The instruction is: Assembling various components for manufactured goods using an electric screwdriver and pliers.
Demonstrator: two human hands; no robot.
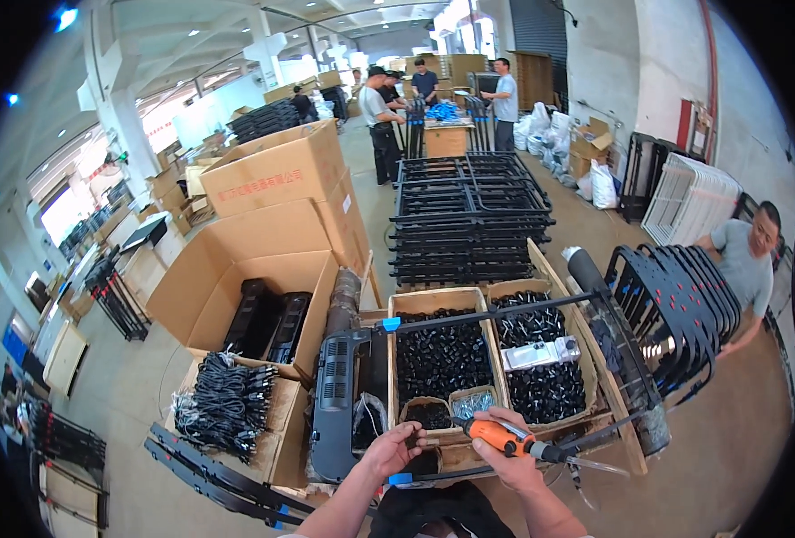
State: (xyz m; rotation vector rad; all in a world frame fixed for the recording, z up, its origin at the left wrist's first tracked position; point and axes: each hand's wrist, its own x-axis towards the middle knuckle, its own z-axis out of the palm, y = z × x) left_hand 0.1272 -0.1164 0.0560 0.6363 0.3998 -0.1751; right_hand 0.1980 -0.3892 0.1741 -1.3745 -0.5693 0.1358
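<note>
My right hand [511,455] is wrapped round an orange power screwdriver [502,438] with a black rear end and a clear hose. Its tip points left, close to a small tray of silver screws [472,401]. Just left of it, my left hand [394,450] has its fingertips drawn together by a small box of black parts [428,414]; what they pinch, if anything, is too small to make out. In front of me a black metal frame [523,308] with blue pieces lies over the parts boxes. A dark grey vented plastic housing [334,403] sits at its left end.
Wooden boxes of black parts [442,359] stand ahead, a white package [539,353] on one. Left are bundled cables [227,403] and an open carton [209,278]. Stacked black frames [469,215] rise beyond. A person [747,260] stands right beside curved frames [675,305]; others work farther back.
</note>
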